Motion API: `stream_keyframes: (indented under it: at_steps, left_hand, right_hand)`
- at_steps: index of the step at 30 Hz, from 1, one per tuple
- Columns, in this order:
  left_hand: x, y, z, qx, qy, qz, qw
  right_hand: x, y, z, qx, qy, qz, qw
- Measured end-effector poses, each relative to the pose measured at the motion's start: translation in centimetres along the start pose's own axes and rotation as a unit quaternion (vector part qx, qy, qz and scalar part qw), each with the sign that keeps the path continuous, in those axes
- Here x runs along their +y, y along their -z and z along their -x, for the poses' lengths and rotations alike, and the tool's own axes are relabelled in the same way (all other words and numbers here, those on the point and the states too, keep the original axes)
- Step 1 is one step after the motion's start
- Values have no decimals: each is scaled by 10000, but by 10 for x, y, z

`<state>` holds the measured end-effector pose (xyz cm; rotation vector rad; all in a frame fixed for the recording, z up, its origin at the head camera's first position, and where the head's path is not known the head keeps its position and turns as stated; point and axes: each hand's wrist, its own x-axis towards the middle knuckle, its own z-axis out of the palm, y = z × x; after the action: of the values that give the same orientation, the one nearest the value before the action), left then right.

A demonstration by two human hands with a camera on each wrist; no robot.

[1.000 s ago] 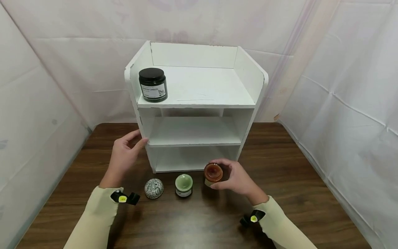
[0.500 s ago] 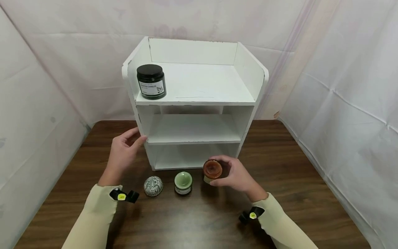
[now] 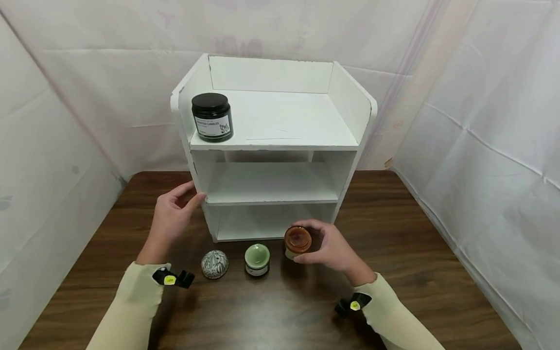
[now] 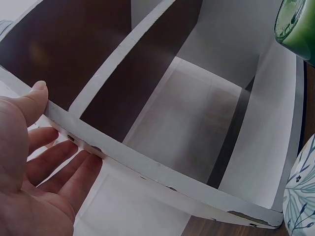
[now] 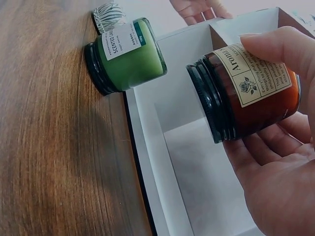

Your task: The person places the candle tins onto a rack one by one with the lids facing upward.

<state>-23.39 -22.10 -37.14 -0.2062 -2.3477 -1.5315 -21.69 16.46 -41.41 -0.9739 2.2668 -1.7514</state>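
Observation:
My right hand [image 3: 334, 249] grips an amber glass candle jar [image 3: 298, 240] in front of the shelf's lower right corner. The right wrist view shows its cream rose label and the black lid underneath, with my thumb and fingers round the glass. My left hand [image 3: 171, 216] holds the left side panel of the white shelf [image 3: 271, 147]. In the left wrist view, its thumb lies at the panel's front edge and the fingers are on the outer face. A green candle jar [image 3: 257, 260], also lid down, and a patterned round tin [image 3: 215, 264] sit between my hands.
A dark candle jar [image 3: 212, 117] with a black lid stands at the left of the top shelf. Two lower tiers open toward me. The shelf stands on a dark wooden table [image 3: 262, 321], with pale sheeting [image 3: 477, 146] hanging behind and at both sides.

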Motion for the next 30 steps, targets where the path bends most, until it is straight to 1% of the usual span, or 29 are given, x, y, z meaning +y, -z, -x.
stream_keyframes:
  at_steps: [8,12,16,30]
  left_hand:
    - [-1,0,3,-63,79,-115,9999]
    - [-2,0,4,-57,36,-101,9999]
    - [-2,0,2,-15,-43,-72,10000]
    - [-2,0,2,7,-83,-29,10000]
  right_hand:
    - [1,-2,3,0,51,-5,10000]
    - [1,-3,3,2,58,-53,10000]
    - [0,-2,1,27,169,-86,9998]
    - [1,-5,1,218,307,-60,9993]
